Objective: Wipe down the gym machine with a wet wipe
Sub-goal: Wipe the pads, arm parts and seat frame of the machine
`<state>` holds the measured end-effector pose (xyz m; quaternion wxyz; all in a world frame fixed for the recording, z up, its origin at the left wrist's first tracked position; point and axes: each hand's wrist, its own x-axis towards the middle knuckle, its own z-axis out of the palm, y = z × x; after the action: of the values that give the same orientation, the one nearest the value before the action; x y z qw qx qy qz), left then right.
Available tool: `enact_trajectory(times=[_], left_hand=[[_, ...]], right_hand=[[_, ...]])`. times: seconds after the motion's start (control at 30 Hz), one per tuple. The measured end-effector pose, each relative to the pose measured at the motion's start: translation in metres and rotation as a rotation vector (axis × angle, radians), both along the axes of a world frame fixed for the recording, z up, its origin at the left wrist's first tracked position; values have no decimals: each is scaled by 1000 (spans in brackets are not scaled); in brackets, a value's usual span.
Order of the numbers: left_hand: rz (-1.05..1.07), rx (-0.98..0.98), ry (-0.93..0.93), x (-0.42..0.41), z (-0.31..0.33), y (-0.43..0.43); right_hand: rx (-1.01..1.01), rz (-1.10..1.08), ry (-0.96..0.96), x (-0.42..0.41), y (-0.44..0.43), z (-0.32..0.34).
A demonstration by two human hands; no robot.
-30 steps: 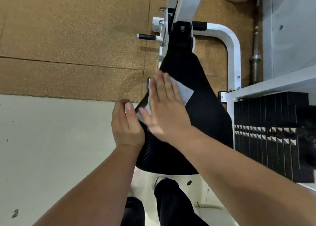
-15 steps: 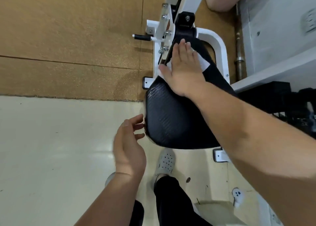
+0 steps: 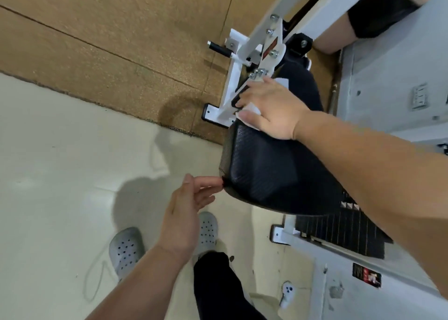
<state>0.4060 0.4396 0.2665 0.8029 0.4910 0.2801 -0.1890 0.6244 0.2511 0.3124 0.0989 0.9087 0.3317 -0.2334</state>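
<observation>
Head view: the right hand (image 3: 269, 108) lies flat on the white wipe (image 3: 252, 108), fingers straight and spread, pressing it onto the far end of the black seat (image 3: 271, 174), beside the white frame (image 3: 231, 84). The left hand (image 3: 186, 220) is relaxed with fingers loosely extended and holds nothing; its fingertips reach the seat's near corner. Grey clogs (image 3: 124, 249) stand on the floor below.

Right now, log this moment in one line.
right hand presses wet wipe on seat pad | left hand at pad's near corner
</observation>
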Motion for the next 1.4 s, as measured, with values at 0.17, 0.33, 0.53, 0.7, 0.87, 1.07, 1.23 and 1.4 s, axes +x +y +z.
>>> enact_trajectory(times=[0.17, 0.33, 0.53, 0.7, 0.87, 1.07, 1.23, 1.4], left_hand=[[14, -54, -25, 3, -8, 2], [50, -122, -7, -3, -10, 0], [34, -85, -45, -12, -8, -3], [110, 108, -9, -3, -4, -7], [53, 535, -144, 4, 11, -18], [-316, 934, -671, 24, 34, -35], [-467, 1067, -764, 42, 40, -42], [-506, 1166, -771, 92, 41, -52]], right_hand=[[125, -57, -76, -46, 28, -5], [164, 300, 103, -108, 12, 1], [64, -88, -7, -26, 9, -3], [152, -349, -84, -127, 34, -5], [323, -318, -304, -215, 3, -15], [155, -731, -218, -200, -65, -10], [52, -1286, -269, -161, -53, -11], [132, -788, -219, -169, -16, -13]])
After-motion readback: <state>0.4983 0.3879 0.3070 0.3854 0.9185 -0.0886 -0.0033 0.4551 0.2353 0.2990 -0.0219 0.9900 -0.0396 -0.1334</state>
